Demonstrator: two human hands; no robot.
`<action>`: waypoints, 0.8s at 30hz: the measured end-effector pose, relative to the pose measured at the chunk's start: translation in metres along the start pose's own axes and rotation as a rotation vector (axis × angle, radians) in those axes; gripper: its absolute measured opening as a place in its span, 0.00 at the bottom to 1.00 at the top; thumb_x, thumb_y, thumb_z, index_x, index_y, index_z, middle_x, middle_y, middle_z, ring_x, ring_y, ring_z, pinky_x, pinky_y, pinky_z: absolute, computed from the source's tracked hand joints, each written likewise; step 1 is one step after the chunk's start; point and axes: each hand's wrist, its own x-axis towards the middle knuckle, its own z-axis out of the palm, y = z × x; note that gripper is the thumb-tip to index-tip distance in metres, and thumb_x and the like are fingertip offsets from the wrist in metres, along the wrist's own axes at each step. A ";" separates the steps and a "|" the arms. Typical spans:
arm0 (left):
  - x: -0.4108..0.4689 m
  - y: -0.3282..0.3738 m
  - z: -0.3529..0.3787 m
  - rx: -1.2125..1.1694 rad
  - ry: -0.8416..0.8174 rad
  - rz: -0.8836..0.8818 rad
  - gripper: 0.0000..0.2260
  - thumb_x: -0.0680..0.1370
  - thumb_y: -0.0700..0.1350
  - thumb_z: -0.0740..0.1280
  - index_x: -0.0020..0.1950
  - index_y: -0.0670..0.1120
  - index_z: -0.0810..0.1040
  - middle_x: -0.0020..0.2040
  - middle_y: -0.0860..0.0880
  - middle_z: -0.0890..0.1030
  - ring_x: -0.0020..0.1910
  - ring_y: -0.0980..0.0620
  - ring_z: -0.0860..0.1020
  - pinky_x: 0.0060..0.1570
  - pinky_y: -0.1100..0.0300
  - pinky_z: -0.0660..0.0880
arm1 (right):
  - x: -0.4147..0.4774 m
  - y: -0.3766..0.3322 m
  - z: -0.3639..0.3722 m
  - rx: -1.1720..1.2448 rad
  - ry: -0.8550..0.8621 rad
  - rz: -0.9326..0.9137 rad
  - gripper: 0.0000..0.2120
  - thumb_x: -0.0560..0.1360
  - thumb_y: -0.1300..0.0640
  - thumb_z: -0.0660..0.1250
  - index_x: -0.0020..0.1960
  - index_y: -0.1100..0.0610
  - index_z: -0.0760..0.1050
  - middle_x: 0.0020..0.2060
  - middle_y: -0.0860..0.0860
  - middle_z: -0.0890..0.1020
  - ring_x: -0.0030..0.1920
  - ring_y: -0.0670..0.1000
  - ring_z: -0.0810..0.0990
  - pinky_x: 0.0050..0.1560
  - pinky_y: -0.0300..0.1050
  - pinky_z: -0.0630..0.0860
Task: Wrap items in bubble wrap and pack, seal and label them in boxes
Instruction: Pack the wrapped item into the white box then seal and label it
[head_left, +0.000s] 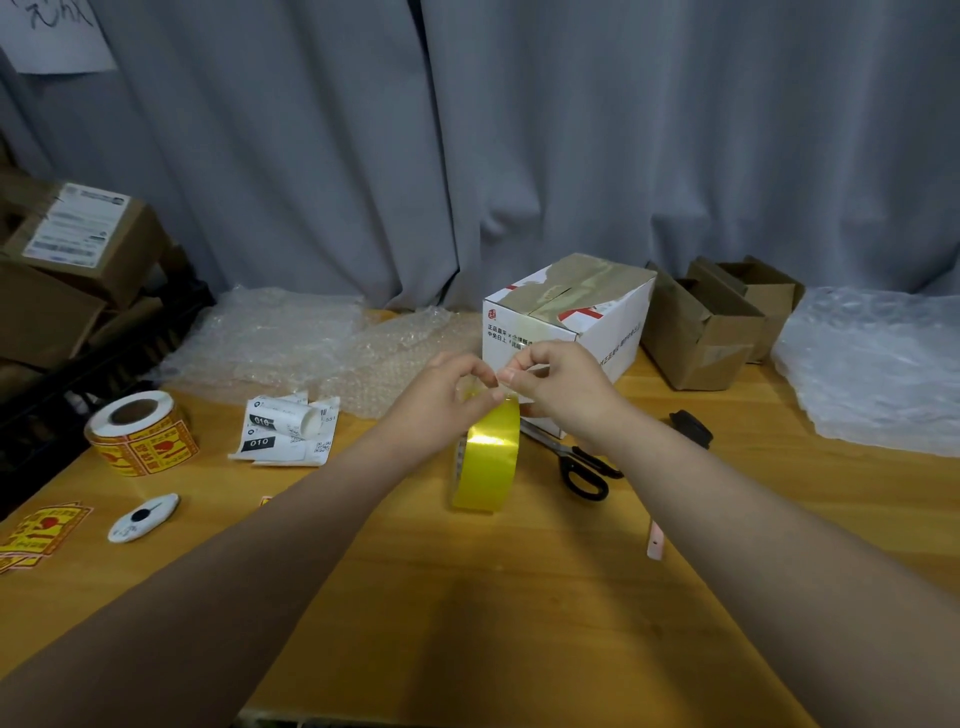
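Both arms reach out over the wooden table (519, 613), and the hands meet at the top of a roll of yellow tape (488, 457) that stands on its edge at the middle of the table. The left hand (447, 395) curls its fingers round the top of the roll. The right hand (558, 387) has thumb and forefinger pressed together, pinching what looks like the tape's loose end, though it is too thin to be sure.

Just behind the hands sits a white box (566, 322), its flaps shut and taped over. Black-handled scissors (576, 462) lie right of the roll. On the far left are bubble wrap sheets (291, 343); nearer on that side are a roll of yellow stickers (140, 434) and some curled white labels (285, 431). Open brown boxes (701, 332) stand to the far right, against a grey curtain (519, 156).
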 end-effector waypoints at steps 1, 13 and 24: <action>-0.001 0.000 0.000 -0.042 -0.025 -0.065 0.06 0.75 0.49 0.70 0.49 0.52 0.74 0.55 0.48 0.75 0.46 0.51 0.76 0.45 0.57 0.73 | 0.002 0.002 0.002 0.030 0.013 -0.005 0.08 0.74 0.56 0.70 0.37 0.49 0.77 0.50 0.54 0.81 0.53 0.57 0.79 0.55 0.62 0.77; -0.006 -0.007 0.006 0.757 -0.312 0.007 0.26 0.78 0.38 0.61 0.74 0.47 0.56 0.65 0.41 0.63 0.38 0.46 0.75 0.33 0.56 0.71 | 0.070 0.005 -0.015 -1.086 0.247 -0.189 0.26 0.81 0.45 0.54 0.74 0.59 0.59 0.67 0.58 0.68 0.68 0.60 0.66 0.69 0.52 0.59; 0.058 0.000 -0.003 0.511 0.069 0.276 0.18 0.80 0.51 0.60 0.67 0.45 0.71 0.61 0.47 0.71 0.61 0.47 0.70 0.62 0.53 0.68 | 0.082 0.025 -0.025 -1.412 0.133 -0.352 0.25 0.76 0.45 0.64 0.66 0.59 0.65 0.65 0.58 0.73 0.64 0.59 0.72 0.62 0.49 0.67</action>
